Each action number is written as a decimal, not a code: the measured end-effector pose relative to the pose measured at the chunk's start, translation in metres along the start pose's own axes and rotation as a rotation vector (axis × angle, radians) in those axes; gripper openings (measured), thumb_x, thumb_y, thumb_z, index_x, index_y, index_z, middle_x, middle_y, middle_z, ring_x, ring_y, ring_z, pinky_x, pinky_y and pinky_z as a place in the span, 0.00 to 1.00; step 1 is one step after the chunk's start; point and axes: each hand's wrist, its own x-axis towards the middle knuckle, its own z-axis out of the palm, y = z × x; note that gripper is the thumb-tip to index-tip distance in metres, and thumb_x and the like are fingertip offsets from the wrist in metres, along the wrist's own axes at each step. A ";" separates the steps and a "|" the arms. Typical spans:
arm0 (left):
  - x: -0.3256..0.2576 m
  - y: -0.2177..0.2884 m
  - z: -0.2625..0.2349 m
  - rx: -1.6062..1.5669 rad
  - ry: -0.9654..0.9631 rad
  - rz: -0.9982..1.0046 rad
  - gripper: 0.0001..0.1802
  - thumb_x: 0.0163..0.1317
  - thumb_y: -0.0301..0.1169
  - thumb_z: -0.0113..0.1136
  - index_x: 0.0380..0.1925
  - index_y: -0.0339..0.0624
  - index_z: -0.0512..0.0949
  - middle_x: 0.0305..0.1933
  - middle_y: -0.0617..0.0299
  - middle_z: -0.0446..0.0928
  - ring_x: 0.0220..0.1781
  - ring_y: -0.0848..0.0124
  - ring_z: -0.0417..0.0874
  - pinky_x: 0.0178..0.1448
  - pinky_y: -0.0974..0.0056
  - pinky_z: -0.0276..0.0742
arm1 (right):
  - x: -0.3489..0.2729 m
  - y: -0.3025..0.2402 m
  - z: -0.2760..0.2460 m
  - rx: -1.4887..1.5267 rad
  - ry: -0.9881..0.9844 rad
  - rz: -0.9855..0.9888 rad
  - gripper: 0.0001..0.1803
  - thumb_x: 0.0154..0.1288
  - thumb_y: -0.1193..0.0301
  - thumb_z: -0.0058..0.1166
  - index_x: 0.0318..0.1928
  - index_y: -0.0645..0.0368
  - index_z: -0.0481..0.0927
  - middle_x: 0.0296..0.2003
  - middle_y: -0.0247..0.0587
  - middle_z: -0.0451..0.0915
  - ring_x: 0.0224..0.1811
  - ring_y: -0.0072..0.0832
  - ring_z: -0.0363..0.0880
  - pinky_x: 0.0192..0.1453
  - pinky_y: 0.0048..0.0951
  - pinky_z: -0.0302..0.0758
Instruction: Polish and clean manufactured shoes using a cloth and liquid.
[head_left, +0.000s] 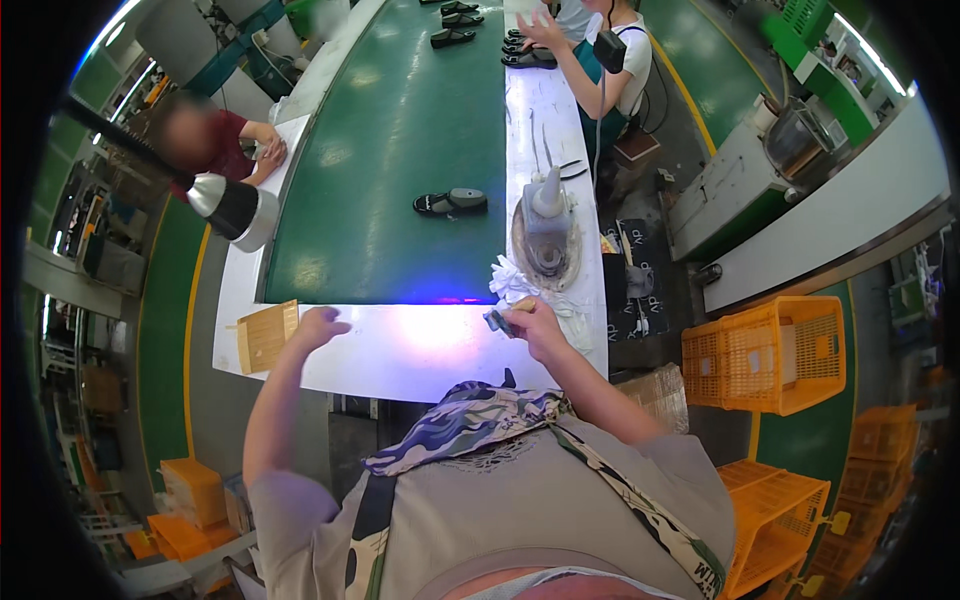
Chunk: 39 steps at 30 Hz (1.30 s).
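Observation:
My right hand (pixel 536 326) is closed over the right part of the white table, gripping a small dark bluish thing with a pale tan part; its kind is too small to make out. Just beyond it lies a crumpled white cloth (pixel 511 280). My left hand (pixel 320 329) hovers over the table's left side, thumb and fingers apart, nothing in it. A cardboard piece (pixel 268 337) lies beside that hand. On the green conveyor belt (pixel 370 150) ahead of me rests a single black and grey shoe (pixel 451 203). A grey squeeze bottle (pixel 546 205) stands on a stained tray (pixel 569 262) at the right.
More dark shoes (pixel 455 22) sit far up the belt. One person (pixel 215 140) leans at the left side; another (pixel 605 80) stands at the far right. A lamp (pixel 235 212) juts in from the left. Orange crates (pixel 735 355) stand at my right. Thin tools (pixel 541 140) lie beyond the bottle.

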 end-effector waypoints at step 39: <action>0.342 0.192 0.163 -1.791 -0.234 -0.526 0.28 0.53 0.25 0.63 0.56 0.40 0.67 0.58 0.50 0.73 0.61 0.51 0.73 0.67 0.42 0.65 | 0.073 -0.025 -0.066 0.191 0.385 -0.094 0.12 0.57 0.78 0.62 0.37 0.58 0.71 0.28 0.35 0.76 0.25 0.24 0.75 0.29 0.27 0.74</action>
